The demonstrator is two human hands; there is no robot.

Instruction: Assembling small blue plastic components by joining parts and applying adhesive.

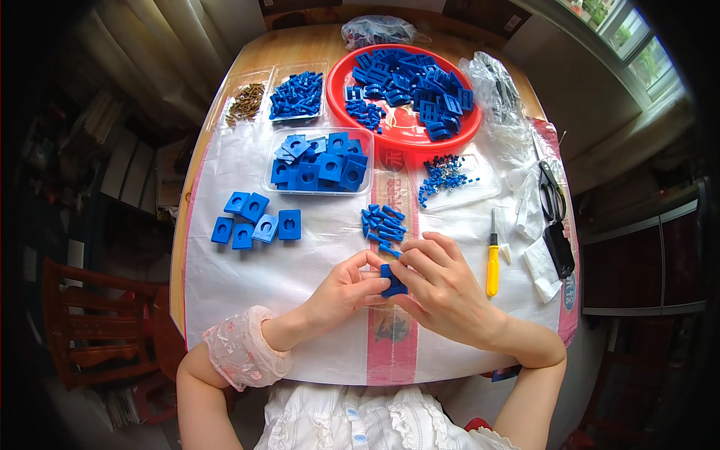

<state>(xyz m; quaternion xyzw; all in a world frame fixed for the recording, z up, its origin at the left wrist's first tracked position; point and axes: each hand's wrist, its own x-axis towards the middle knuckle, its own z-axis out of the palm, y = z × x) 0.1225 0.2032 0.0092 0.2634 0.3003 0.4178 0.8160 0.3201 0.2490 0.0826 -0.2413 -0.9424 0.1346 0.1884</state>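
Both hands, the left hand [346, 289] and the right hand [439, 281], pinch one small blue plastic block [392, 282] together just above the surface [247, 285]. It looks smooth and hard; a loose grip could drop it among the blue pegs [384, 225] beyond. Farther off, a glossy red round tray [405, 137] holds more.

Daylight enters from the window [634, 45] at upper right, where the panes are overexposed; the white sheet [247, 277] covering the tabletop [300, 41] is brightly and evenly lit, with only soft, short shadows beneath the small parts; mild glare lies on the clear plastic bags [499, 97]; the centre is sharp; fisheye distortion bends straight edges toward the rim; the corners fall off to near black, and the surrounding room is dim and slightly soft.
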